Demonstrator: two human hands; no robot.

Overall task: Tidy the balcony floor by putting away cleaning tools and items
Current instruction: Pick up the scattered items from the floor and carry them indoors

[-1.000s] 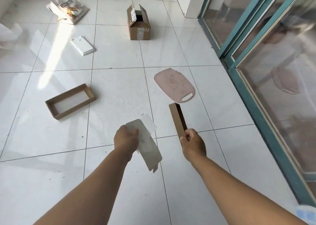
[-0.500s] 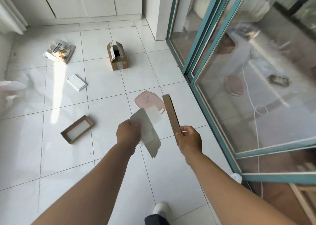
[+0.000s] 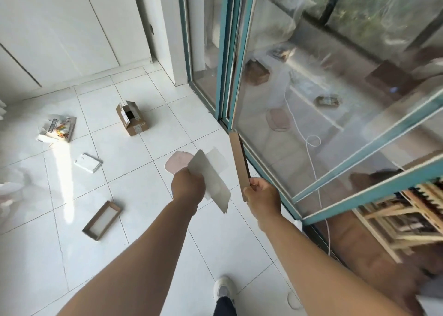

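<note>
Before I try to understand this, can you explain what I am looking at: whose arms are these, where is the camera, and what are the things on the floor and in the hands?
No machine here: a person wears a camera on the head, looking down at their own arms. The left hand grips grey card sheets. The right hand grips a shallow brown box part, seen edge-on.

On the white tiled floor lie an open cardboard box, a printed packet, a white flat piece, a shallow brown tray and a pink board, partly hidden by the sheets. At right is a glass sliding door.
</note>
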